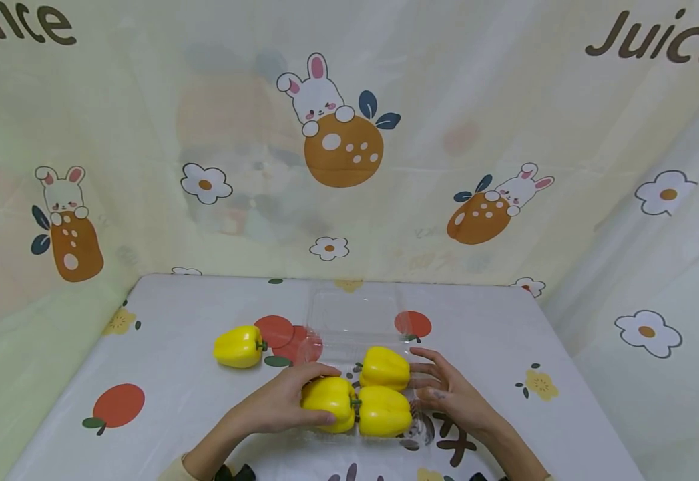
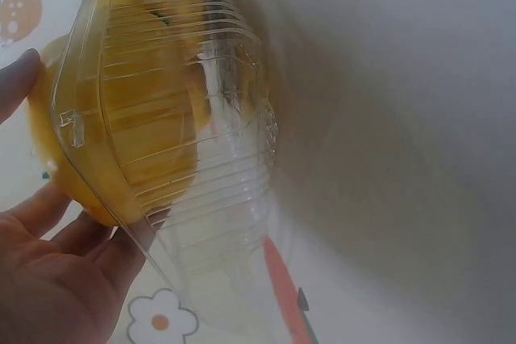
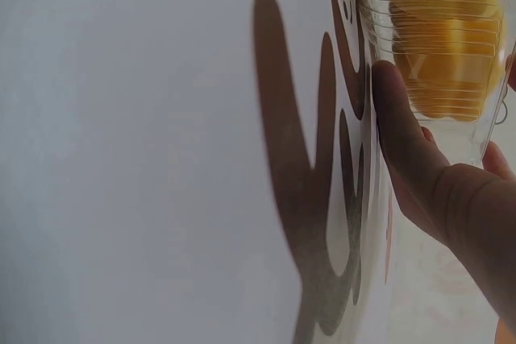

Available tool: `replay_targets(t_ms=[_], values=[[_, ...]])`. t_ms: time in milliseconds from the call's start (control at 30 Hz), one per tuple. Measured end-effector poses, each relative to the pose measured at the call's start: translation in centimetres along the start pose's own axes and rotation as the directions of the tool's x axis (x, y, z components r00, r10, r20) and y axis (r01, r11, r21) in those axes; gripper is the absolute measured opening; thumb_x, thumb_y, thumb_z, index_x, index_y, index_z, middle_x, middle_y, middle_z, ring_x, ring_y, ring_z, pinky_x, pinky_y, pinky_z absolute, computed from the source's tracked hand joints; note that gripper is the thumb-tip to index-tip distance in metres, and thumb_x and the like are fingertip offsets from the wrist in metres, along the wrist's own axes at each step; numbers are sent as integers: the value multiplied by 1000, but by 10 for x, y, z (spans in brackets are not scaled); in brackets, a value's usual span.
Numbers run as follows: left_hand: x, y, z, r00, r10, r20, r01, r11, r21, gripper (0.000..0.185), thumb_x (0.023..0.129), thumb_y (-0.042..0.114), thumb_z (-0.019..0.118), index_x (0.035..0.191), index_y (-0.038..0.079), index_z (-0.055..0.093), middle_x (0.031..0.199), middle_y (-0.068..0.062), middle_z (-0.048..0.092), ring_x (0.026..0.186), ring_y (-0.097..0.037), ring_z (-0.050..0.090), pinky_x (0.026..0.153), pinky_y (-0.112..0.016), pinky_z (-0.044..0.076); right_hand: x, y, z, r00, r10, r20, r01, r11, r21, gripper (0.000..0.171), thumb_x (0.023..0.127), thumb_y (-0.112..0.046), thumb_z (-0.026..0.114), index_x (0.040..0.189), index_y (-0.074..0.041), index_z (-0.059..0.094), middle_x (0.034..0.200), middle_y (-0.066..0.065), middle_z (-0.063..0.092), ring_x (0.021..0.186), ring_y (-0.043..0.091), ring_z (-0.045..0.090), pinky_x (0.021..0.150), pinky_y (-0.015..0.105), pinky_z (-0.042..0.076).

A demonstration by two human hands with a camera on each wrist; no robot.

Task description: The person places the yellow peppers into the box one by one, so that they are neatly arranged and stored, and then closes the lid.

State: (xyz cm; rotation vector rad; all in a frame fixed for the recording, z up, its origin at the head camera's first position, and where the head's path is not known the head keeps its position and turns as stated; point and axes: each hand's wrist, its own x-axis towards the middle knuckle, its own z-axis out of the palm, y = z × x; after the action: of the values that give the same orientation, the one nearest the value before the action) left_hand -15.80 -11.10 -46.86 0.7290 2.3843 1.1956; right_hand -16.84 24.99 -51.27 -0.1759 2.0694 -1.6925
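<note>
- At seven o'clock in the clear box (image 2: 230, 199), the left hand (image 1: 283, 401) holds a yellow pepper (image 1: 328, 403) between thumb and fingers.
- At three, the right hand (image 1: 454, 394) spreads loose fingers beside it.
- Second pepper (image 1: 385, 367), one o'clock; third pepper (image 1: 385, 412), five; fourth pepper (image 1: 238, 347) outside, ten.
- Peppers look light, slick: grip the belly.

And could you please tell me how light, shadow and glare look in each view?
Head view: evenly lit, glints on the peppers, the clear box hard to make out; left wrist: dimmer, a soft shadow on the cloth beside the box; right wrist: dim too, the cloth greyish, pale streaks along the box's ridges.
</note>
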Motion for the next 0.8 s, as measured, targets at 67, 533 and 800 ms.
replay_targets(t_ms=[67, 533, 800], values=[[0, 0, 0, 1000, 2, -2, -2, 1000, 11, 62, 88, 42, 85, 142, 23, 62, 139, 8, 66, 120, -12, 59, 111, -38, 53, 0, 1, -1, 1000, -5, 5, 5, 1000, 3, 83, 97, -13, 71, 166, -21, 26, 163, 31, 38, 134, 35, 61, 102, 48, 61], [0, -1, 2, 1000, -6, -4, 6, 997, 71, 64, 87, 43, 86, 143, 24, 61, 141, 8, 65, 122, -15, 57, 111, -45, 52, 0, 0, -2, 1000, -15, 17, 15, 1000, 21, 85, 96, -8, 69, 167, -21, 24, 165, 30, 36, 136, 35, 60, 103, 49, 61], [0, -2, 2, 1000, -7, 0, 7, 996, 86, 63, 86, 43, 86, 142, 25, 62, 138, 9, 65, 118, -12, 57, 110, -42, 53, 0, -1, -1, 1000, -13, 12, 13, 1000, 24, 86, 96, -10, 70, 167, -20, 23, 165, 31, 36, 135, 36, 60, 103, 49, 61]])
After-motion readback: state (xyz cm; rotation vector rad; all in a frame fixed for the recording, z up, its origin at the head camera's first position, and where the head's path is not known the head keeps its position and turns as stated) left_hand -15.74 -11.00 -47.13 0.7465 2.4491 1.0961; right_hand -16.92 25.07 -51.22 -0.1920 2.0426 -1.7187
